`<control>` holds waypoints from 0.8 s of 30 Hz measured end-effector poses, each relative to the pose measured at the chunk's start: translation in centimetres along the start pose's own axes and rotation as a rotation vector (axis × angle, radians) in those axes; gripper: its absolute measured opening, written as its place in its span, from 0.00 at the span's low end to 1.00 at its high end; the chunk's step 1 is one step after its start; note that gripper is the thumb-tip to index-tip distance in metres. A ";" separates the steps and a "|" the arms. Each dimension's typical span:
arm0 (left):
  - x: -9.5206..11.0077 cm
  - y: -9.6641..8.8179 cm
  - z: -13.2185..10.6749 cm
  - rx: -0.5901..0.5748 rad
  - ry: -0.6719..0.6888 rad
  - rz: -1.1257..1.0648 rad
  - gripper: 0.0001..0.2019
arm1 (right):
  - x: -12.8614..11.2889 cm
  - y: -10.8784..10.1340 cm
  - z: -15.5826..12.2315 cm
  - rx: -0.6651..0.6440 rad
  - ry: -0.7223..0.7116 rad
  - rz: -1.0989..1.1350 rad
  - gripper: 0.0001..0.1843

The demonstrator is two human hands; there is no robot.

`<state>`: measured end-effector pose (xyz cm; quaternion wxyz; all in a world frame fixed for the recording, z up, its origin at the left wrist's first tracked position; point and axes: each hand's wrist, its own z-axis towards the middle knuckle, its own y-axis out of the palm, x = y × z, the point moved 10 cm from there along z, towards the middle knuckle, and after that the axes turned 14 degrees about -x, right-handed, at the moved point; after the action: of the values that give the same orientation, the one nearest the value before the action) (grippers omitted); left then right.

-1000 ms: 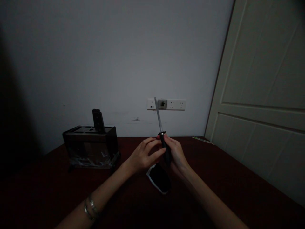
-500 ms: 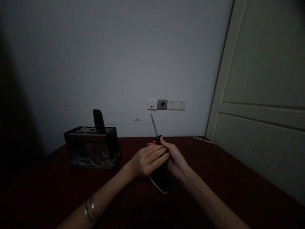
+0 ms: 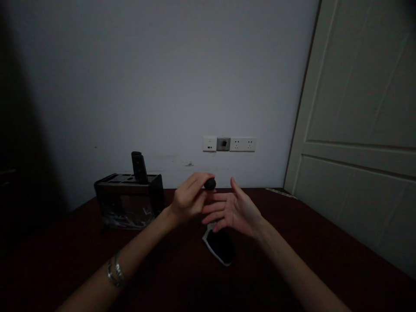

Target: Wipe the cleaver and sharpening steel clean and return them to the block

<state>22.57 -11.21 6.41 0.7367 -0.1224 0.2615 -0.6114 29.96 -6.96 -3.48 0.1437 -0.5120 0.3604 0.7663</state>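
Observation:
My left hand (image 3: 191,197) is closed around a screwdriver, with the round end of its black handle (image 3: 210,183) facing me; the metal shaft is hidden from this angle. To its right, my right hand (image 3: 238,212) is open, palm turned up and leftward, fingers spread, holding nothing. Its fingertips are close to the left hand; I cannot tell whether they touch. Below both hands, a black shoe-like thing with a white edge (image 3: 219,247) lies on the dark red table (image 3: 182,268), partly covered by the right fingers.
A black toaster (image 3: 126,206) stands at the left, with a black remote-like thing (image 3: 139,167) upright in its top. White wall sockets (image 3: 243,144) sit behind the table. A flat strip (image 3: 281,193) lies at the back right, near a pale panelled door (image 3: 354,164).
My right hand has let go of the screwdriver and opened. My left hand has lifted it slightly and turned it, so its handle end faces me rather than its shaft pointing up.

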 end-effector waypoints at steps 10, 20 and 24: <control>-8.7 -10.4 7.0 0.288 -0.467 -0.363 0.14 | 9.3 0.9 0.3 -0.322 0.448 -0.149 0.40; -12.2 -17.9 9.2 0.238 -0.672 -0.386 0.09 | 15.7 -4.0 1.5 -0.078 0.444 -0.125 0.39; -13.6 -21.1 8.0 0.219 -0.732 -0.327 0.09 | 16.8 -5.1 1.6 0.001 0.431 -0.095 0.39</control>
<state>7.60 -3.94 26.88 0.6829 -0.2926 -0.1071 -0.6607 24.57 -4.81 -20.08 0.0993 -0.6804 0.3587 0.6313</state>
